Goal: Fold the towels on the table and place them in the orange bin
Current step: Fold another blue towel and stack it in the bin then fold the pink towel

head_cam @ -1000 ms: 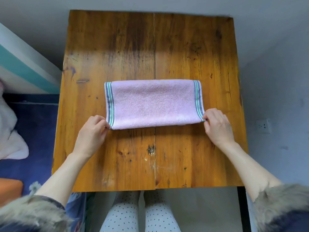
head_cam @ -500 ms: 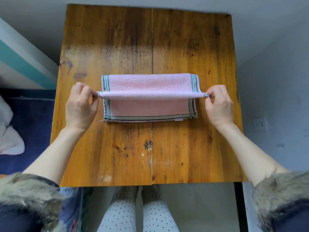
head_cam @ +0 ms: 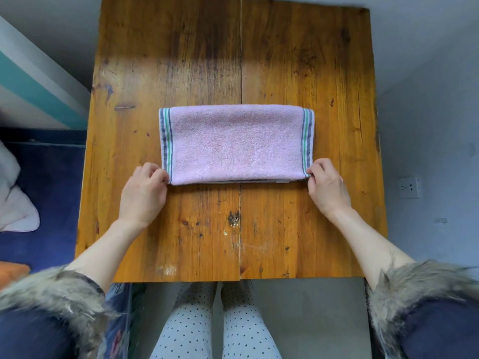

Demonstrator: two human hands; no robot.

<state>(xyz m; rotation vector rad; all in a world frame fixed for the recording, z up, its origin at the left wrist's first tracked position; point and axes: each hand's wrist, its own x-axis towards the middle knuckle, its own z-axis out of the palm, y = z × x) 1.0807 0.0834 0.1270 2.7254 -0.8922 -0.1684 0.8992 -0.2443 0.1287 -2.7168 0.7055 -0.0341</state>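
The fingers of the left hand curl in toward the thumb and pinch the near left corner of the pink towel, right at its striped end. The fingers of the right hand do the same at the near right corner, thumb and forefinger closed on the cloth beside the stripes. Both hands lie knuckles up, low over the wooden table, one at each end of the towel's near edge. The wrists angle outward, and the bare forearms run down toward the lower corners of the frame, where they end in fur-trimmed cuffs on dark sleeves.

The towel lies flat in the middle of the frame, across the seam that splits the table top into two boards. It is folded into a long band, wider than it is deep, with its pink terry face up. Grey, white and green stripes run down each short end. Along the near edge a thin strip of a lower layer peeks out from under the top layer, with a small label near the right end.

An orange object shows at the left edge of the frame, low down, on blue flooring; too little of it is in view to tell what it is. Below the table edge are legs in dotted trousers.
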